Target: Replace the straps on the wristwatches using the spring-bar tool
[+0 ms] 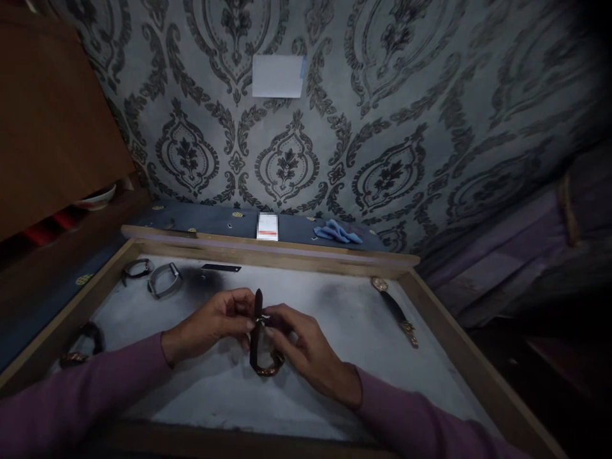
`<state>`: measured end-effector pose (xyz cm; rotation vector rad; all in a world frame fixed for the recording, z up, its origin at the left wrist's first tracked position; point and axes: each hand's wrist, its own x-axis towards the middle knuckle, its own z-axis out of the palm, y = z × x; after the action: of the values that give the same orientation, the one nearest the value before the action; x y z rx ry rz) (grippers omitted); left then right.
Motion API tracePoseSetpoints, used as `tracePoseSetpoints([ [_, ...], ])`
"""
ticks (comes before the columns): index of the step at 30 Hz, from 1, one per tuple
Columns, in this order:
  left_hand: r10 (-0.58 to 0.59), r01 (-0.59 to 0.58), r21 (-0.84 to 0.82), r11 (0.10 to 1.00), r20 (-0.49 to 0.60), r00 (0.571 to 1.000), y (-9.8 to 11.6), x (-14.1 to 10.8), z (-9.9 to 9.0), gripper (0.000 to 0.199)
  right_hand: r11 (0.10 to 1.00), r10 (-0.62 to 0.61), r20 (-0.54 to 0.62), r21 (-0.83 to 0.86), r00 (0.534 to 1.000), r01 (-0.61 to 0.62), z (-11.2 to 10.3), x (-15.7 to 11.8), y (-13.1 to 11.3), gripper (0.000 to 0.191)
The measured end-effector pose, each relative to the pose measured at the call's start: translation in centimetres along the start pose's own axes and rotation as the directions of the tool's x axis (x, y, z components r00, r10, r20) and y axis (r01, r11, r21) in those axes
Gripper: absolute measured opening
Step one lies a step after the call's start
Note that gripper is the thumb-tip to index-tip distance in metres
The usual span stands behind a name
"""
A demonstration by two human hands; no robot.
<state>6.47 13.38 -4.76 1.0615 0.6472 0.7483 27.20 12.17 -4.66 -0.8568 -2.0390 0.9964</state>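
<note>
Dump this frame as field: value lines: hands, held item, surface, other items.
hands: left hand and right hand, both gripping
held: dark-strapped wristwatch, strap tip upward
surface: wooden-framed tray
tray_left: black-banded watch, gray-banded watch, gold-trimmed watch
tray_far: thin dark strip
tray_right: gold-cased watch
behind_tray: blue cloth, white card or phone (unclear)
wall: white sheet

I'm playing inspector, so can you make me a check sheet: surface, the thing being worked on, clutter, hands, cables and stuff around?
Surface: wooden tray, whitish bottom with dark smudges.
Job's things: dark strap with gold-coloured parts, looped like a watch.
Clutter: grey band and dark strip at the far left; gold-coloured watch at the right.
Hands: left hand and right hand both hold the strap; exact grip partly hidden.
Cables: nothing seen.
Surroundings: patterned wall; blue cloth beyond the tray.
</note>
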Motion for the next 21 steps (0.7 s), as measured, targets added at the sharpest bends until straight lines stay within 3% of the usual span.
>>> tracePoseSetpoints([
  [11, 0.000, 0.007, 0.090, 0.996, -0.079, 0.997, 1.0, -0.4, 0.5, 0.021, 0.998, 0.002, 0.014, 0.071, 1.000, -0.003, 0.4, 0.1, -0.4, 0.020],
  [18, 0.037, -0.017, 0.161, 0.987, -0.121, 0.992, 1.1, -0.3, 0.6, 0.027, 0.999, -0.045, 0.058, 0.026, 0.997, 0.043, 0.7, -0.1, -0.7, 0.021],
  [21, 0.031, -0.012, 0.156, 0.988, -0.118, 0.993, 0.8, -0.4, 0.9, 0.030, 0.992, -0.124, 0.075, -0.026, 0.989, 0.126, 0.5, -0.1, -0.7, 0.023],
])
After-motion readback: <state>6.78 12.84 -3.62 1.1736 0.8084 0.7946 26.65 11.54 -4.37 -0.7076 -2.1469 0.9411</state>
